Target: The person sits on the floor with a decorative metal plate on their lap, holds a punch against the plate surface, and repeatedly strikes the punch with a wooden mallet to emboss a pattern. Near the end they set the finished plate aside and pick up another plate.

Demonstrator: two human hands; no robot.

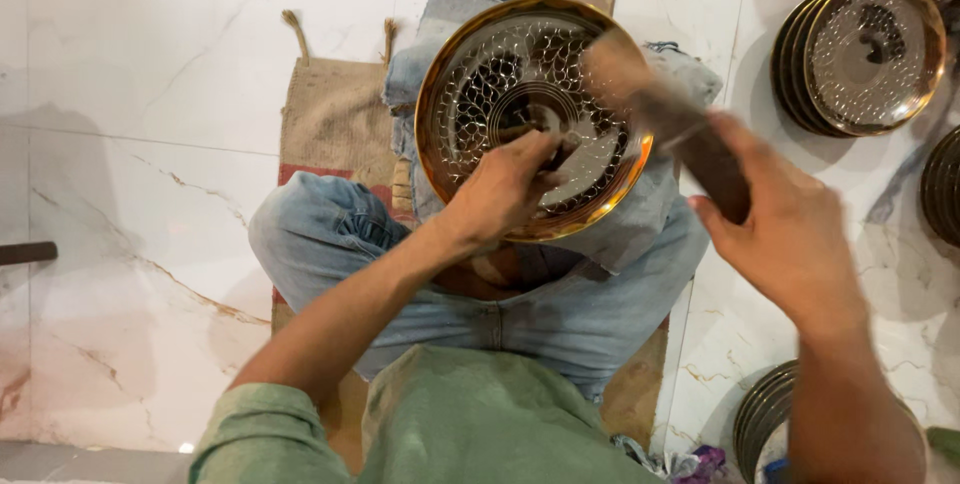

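Two hands work over a round brass plate (533, 116) resting on the seated person's lap. The left hand (505, 189) pinches a small tool against its centre; the right hand (790, 234), fist closed on a blurred mallet (665, 109), is raised to the right, head angled toward the plate.

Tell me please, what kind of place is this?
Probably a small metal craft workshop on a home floor. The left hand steadies a patterned brass plate, the right hand swings a mallet, and finished plates stand stacked nearby.
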